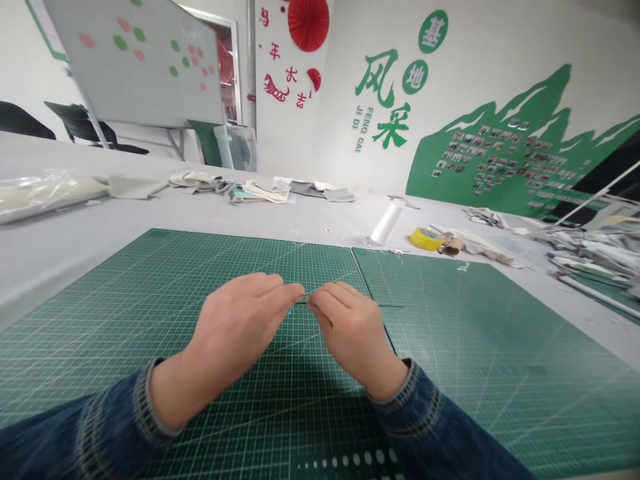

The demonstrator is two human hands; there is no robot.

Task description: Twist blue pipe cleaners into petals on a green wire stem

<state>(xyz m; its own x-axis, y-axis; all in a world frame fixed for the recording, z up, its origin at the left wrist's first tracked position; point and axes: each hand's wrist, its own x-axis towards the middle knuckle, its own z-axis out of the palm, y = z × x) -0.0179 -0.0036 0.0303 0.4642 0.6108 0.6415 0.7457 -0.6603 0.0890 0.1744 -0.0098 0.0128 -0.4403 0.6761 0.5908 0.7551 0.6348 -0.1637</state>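
The left hand [243,327] and the right hand [353,333] meet almost tip to tip, knuckles bent into rounded humps. Each grip is a narrow pinch, thumb against fingers, closed on a thin, straight, dark green strand [393,306]. A short bit of it shows between the fingertips, and a longer end runs out beyond the right hand, over the mats; whether it is stiff or soft I cannot tell. The sleeves [113,410] are dark blue denim with thick, ridged seams at the cuffs.

Under the hands lies a flat green mat [150,320] printed with a fine pale grid; a second mat [480,320], with a smooth sheen, sits beside it on the pale grey desk [200,217]. Farther back are a slim whitish roll [387,222], a glossy ring of yellow tape [427,238], a brown cardboard tube [454,247], limp folded cloth [267,190] and a shiny, crinkled plastic bag [50,193].
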